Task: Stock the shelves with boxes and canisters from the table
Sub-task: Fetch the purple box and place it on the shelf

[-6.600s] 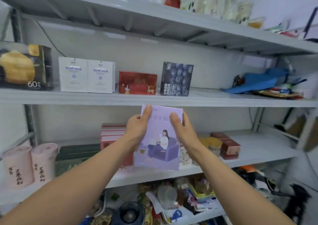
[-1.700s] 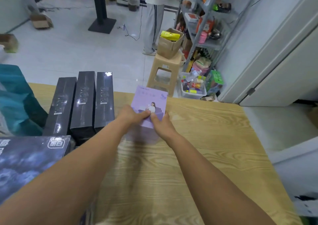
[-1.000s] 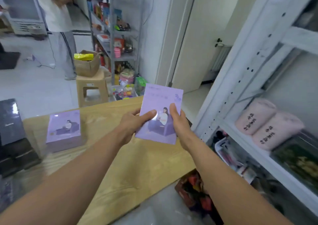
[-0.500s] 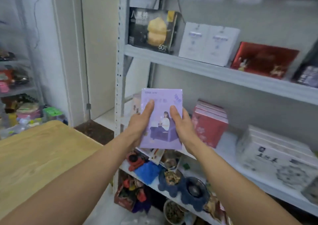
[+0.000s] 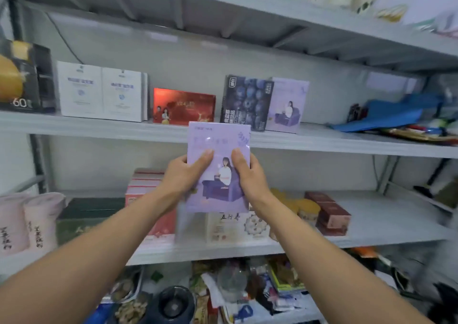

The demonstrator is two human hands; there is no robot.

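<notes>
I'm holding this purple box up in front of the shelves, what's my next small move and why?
Probably raise the purple box, gripped by the left hand and right hand, up and rightward onto the middle shelf: a matching box stands there beside the blueberry box, with bare shelf to its right.

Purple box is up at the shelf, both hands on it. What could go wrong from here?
1. Sliding the held purple box in beside its shelved twin may tip that or the blueberry box; both stand upright near the shelf edge.
2. The blue bundle farther right may limit the free gap.
</notes>
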